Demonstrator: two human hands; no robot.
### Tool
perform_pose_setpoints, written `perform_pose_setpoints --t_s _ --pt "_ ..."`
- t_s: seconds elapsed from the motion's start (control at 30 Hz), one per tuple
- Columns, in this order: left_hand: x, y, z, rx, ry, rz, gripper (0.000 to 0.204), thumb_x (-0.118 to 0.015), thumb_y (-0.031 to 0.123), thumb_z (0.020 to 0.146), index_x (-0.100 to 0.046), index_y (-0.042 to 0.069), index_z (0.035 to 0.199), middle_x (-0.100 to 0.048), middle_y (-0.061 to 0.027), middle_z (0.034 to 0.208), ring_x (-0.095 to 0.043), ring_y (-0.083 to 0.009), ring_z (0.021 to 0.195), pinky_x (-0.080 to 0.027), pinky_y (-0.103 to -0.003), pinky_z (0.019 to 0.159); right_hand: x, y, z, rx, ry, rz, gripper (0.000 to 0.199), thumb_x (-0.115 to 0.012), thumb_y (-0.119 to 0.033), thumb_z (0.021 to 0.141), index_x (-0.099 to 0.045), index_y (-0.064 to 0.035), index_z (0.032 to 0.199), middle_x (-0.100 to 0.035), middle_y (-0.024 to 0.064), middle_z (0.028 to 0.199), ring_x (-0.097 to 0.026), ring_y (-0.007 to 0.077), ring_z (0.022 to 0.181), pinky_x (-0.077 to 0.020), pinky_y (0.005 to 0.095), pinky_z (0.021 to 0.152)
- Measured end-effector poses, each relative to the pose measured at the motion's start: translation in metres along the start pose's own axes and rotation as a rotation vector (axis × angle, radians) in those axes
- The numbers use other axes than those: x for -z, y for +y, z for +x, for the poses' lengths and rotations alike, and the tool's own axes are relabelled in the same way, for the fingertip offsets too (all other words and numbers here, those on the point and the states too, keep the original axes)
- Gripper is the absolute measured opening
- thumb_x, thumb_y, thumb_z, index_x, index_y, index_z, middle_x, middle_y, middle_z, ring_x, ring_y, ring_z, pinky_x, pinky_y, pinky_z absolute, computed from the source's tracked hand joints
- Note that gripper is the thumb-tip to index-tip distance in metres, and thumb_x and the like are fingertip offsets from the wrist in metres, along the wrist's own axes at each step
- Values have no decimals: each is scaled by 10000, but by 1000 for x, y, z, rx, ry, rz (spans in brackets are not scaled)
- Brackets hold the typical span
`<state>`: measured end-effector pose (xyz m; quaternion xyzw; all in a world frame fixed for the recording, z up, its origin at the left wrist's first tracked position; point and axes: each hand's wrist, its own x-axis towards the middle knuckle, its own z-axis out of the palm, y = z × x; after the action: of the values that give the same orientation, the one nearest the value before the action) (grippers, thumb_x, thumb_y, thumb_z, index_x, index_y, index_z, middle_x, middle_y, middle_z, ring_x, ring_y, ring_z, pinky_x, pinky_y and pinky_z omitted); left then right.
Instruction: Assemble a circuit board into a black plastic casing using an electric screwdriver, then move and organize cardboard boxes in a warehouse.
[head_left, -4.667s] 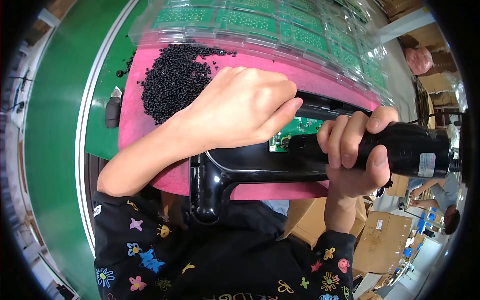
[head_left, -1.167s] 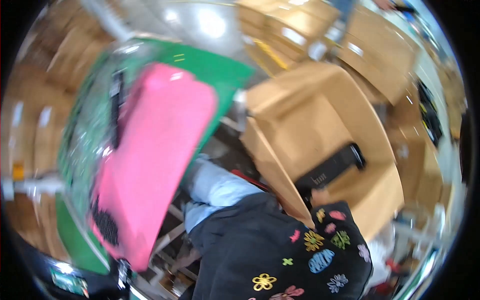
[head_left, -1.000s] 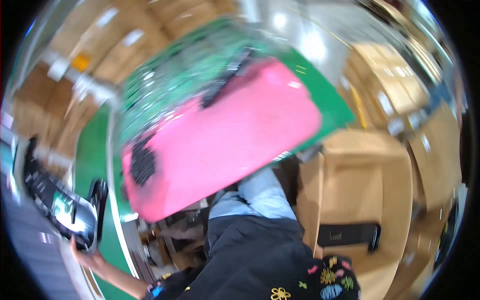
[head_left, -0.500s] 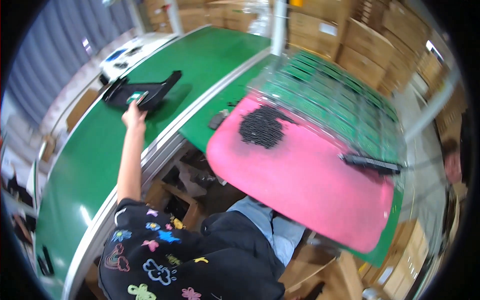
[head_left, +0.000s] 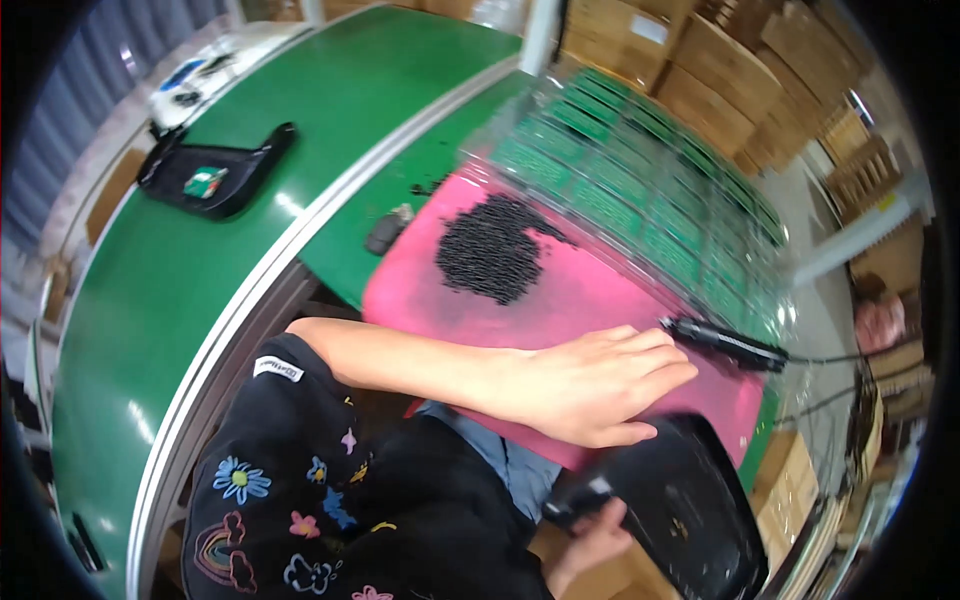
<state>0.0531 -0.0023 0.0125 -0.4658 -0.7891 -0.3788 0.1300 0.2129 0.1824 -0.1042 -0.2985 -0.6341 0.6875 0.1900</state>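
A factory assembly workshop: a conveyor-like green line (head_left: 110, 350) runs past nine o'clock, carrying a black casing (head_left: 232, 190) with a circuit board (head_left: 204, 181) inside. Clear trays (head_left: 580, 224) of green boards (head_left: 610, 200) lie toward two o'clock on the desk (head_left: 345, 245), a corded black tool (head_left: 725, 345) just past three, a black shell (head_left: 690, 505) between four and five. Cardboard cartons (head_left: 680, 90) stand stacked toward one.

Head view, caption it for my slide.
Right hand holding a black housing, left hand over a pink mat with small black parts.

The right hand (head_left: 598, 538) grips a black plastic shell (head_left: 695, 505) just beside the left hand (head_left: 608, 388), which hangs over a pink mat (head_left: 590, 295).
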Motion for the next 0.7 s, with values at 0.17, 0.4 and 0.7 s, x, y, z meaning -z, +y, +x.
perform_pose_setpoints --t_s 0.17,0.4,0.7 --pt "-32 -54 11 107 -232 104 525 -614 77 727 -465 -30 1219 -528 -130 1086 -502 -287 996 -436 -398 818 -23 -26 0 -222 -546 18 111 -589 -13 845 -541 50 922 -580 91 716 -550 130 532 -500 267 527" --pt "-1 -87 -13 199 -35 248 402 -612 -23 600 -568 26 997 -515 -103 925 -518 -273 910 -417 -383 723 -6 -128 57 227 -916 -696 169 -613 129 735 -554 37 863 -569 99 832 -624 165 744 -529 243 618" --pt "17 -103 -22 262 50 231 212 -546 -31 620 -566 -8 830 -493 -117 835 -511 -295 823 -444 -391 725 -261 -157 167 1336 -819 -777 319 -642 -89 792 -522 -11 1077 -564 165 1013 -543 323 943 -447 387 821"
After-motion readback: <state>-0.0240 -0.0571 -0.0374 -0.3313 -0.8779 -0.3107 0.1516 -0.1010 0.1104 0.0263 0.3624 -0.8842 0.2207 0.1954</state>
